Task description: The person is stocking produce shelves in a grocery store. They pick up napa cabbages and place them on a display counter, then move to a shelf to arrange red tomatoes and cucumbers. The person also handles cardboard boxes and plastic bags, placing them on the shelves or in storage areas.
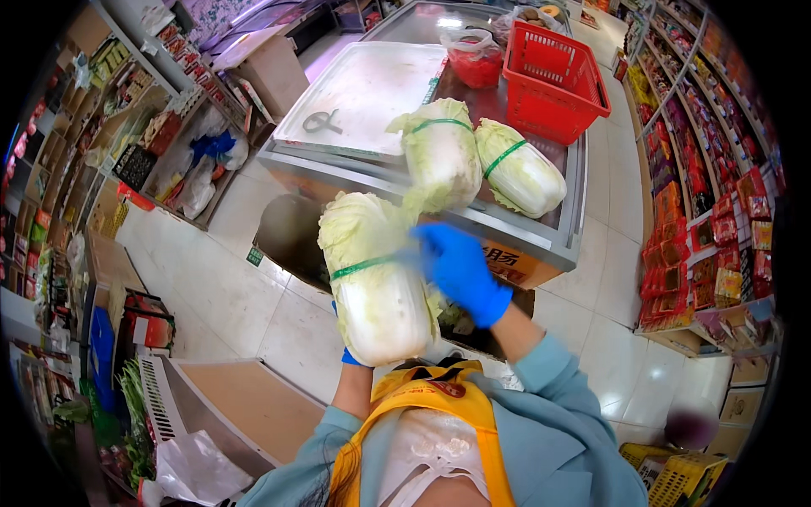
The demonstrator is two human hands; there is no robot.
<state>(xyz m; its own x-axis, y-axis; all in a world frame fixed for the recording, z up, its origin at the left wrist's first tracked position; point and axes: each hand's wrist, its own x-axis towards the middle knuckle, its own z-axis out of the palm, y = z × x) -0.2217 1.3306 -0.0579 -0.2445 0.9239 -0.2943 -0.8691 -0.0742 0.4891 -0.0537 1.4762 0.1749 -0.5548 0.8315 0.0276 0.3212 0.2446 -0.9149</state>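
Against the upper side of a napa cabbage (378,279), the blue-gloved fingers (432,245) of the right hand (460,272) lie together and bent, pressed at its green band (363,267); motion blur hides whether they pinch the band or a loose leaf. Under the cabbage's stem end, the left hand (349,355) shows only as a sliver of blue glove, apparently cupping the base from below; its fingers are hidden, so I cannot tell how they lie.

Judging from this, the step in hand looks like handling or trimming one head while it is held up, near the front edge of the chest freezer (541,245). Any next move would call for a firm hold underneath, since the head looks heavy and its leaves are loose at the tip.

That cabbage is long, pale yellow-green, crinkled at the top and white at the base, tied round the middle. Two more banded cabbages (441,152) (519,173) lie on the freezer's lid, just beside each other. Behind them, also on the freezer, stands a red shopping basket (553,80).
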